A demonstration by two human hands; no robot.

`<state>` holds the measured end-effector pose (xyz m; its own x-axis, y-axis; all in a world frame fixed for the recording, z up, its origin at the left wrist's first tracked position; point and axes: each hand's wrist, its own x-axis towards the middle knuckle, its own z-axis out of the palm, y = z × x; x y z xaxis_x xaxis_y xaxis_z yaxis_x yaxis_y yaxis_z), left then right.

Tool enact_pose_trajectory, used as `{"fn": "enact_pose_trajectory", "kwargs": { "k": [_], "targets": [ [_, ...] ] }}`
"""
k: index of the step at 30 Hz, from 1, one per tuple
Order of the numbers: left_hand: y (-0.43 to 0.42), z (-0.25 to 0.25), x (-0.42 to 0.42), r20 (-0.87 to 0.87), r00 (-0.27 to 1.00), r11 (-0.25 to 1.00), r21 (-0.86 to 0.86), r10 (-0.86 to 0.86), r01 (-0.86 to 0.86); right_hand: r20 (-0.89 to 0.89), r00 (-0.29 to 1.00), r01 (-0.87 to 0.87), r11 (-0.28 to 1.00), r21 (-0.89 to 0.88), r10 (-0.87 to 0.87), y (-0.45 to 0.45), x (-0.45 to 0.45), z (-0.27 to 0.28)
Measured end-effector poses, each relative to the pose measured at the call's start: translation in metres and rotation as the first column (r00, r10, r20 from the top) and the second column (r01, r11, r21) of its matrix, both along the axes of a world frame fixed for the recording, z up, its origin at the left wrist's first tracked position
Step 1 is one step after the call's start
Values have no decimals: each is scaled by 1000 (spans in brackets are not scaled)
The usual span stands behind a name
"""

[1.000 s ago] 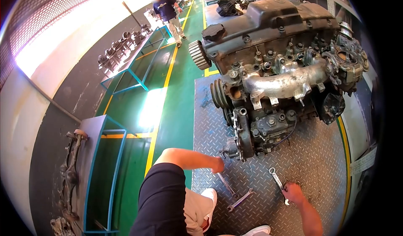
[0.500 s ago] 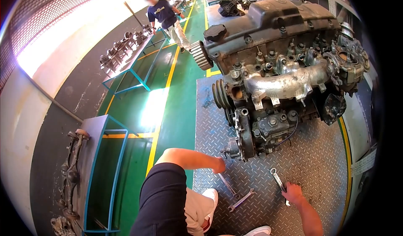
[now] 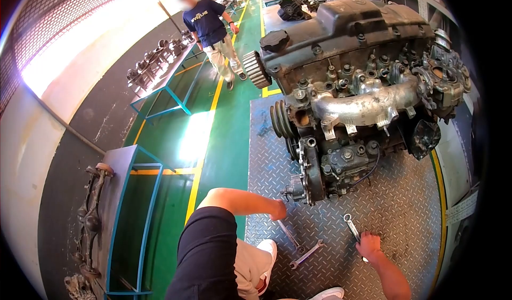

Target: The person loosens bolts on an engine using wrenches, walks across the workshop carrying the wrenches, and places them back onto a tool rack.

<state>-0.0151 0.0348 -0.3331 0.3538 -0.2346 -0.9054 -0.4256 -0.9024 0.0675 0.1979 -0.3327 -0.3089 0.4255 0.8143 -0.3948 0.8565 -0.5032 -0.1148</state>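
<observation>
Before the engine [image 3: 346, 86], my left hand [image 3: 278, 210] clasps one wrench [image 3: 289, 234]; my right hand [image 3: 369, 245], grip unclear, covers more of another wrench [image 3: 351, 227] than earlier.

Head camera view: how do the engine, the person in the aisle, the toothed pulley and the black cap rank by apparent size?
Engine
Person in the aisle
Toothed pulley and black cap: too alike to rank

Diamond-tread metal plate [image 3: 402, 193], scuffed, blue stains toward left edge; engine [image 3: 368, 105] sits over its far part, underside contact hidden; double open-end wrench [image 3: 308, 254] lies diagonally near front; combination wrench [image 3: 351, 227] to its right, partly covered; slanted wrench [image 3: 288, 234] just left, plate contact unclear
</observation>
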Motion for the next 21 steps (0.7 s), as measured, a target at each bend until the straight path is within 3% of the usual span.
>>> {"fn": "enact_pose_trajectory", "kwargs": {
  "k": [14,21],
  "targets": [
    [-5,20,3,11,999,999,17,-32,31,-28,998,-49,999,-22,49,4,5,-10],
    [0,4,-1,49,998,999,-14,-32,33,-28,999,-49,997,-57,47,9,9,-1]
  ]
}}
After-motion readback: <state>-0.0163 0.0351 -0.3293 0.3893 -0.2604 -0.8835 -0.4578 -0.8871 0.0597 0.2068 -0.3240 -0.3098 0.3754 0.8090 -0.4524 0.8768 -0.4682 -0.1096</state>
